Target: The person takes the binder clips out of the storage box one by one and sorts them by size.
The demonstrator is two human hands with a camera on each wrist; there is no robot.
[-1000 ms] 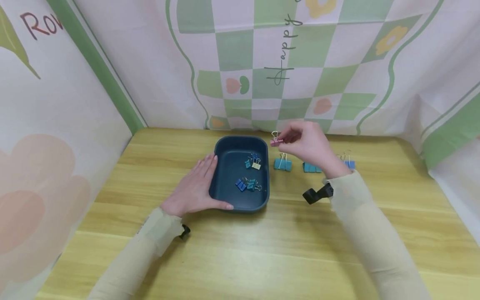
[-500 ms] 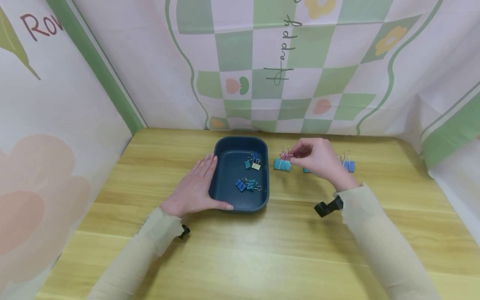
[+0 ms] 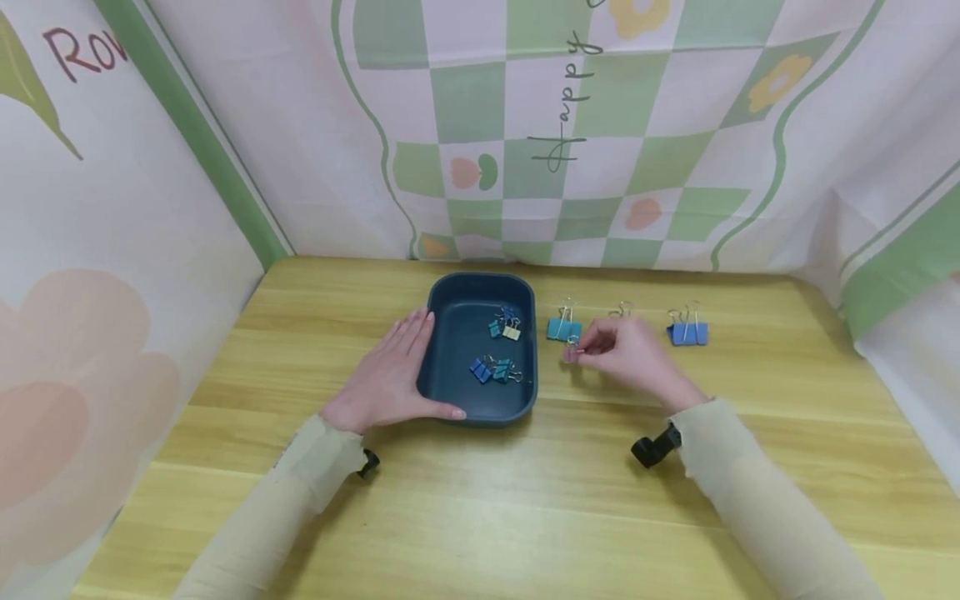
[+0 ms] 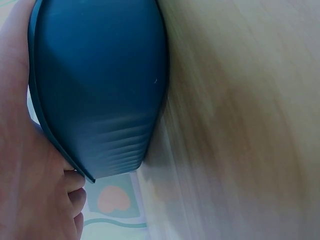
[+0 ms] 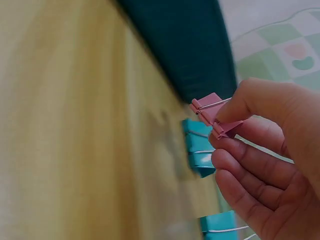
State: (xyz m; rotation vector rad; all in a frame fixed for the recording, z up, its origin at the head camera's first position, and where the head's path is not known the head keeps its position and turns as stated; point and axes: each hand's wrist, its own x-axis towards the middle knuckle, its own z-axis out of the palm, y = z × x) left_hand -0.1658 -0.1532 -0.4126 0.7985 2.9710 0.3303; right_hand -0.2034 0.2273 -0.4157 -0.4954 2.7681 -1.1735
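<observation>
My right hand (image 3: 630, 354) pinches a small pink binder clip (image 5: 212, 112) between thumb and fingertips, held above the table just in front of a teal binder clip (image 3: 563, 328). My left hand (image 3: 386, 375) rests along the left side of a dark blue tray (image 3: 480, 408), its fingers straight and its thumb at the near rim. Inside the tray lie several small clips, among them a cream binder clip (image 3: 512, 332), a blue binder clip (image 3: 481, 370) and a teal binder clip (image 3: 504, 369).
Right of the tray, larger clips stand in a row on the wooden table (image 3: 480, 517). A blue binder clip (image 3: 687, 333) is at the right end; a second teal clip (image 5: 218, 223) is mostly behind my right hand in the head view. A patterned cloth (image 3: 525, 125) hangs behind.
My right hand has moved the pink clip from beyond the teal clip toward me, past it to its near side. The left hand and the tray stay put.
</observation>
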